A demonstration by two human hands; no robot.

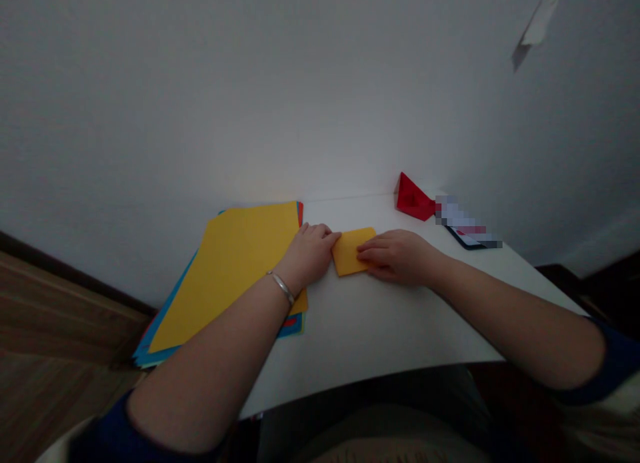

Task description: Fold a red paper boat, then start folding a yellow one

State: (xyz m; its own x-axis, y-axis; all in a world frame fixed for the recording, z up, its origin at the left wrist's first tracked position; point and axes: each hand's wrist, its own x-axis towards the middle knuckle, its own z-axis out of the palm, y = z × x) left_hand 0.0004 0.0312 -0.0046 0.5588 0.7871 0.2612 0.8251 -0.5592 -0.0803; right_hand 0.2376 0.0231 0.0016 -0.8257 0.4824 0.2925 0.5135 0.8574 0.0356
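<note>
A small folded piece of yellow paper (pixel 349 253) lies on the white table between my two hands. My left hand (pixel 314 251), with a silver bracelet at the wrist, grips its left edge, thumb on the paper's upper left corner. From the right, my right hand (pixel 397 256) has its fingers over the paper's right part and pinches it, with the fingers pressed together. The folded paper's right end is hidden under those fingers. Just left of my left hand is a large yellow sheet (pixel 235 263), partly covered by my forearm.
Blue and other coloured sheets (pixel 173 303) stick out beneath the yellow one. A red folded paper shape (pixel 414 199) stands at the back right, by a dark-edged flat object (pixel 467 229) that is partly blurred. The white table (pixel 370 329) meets the wall behind.
</note>
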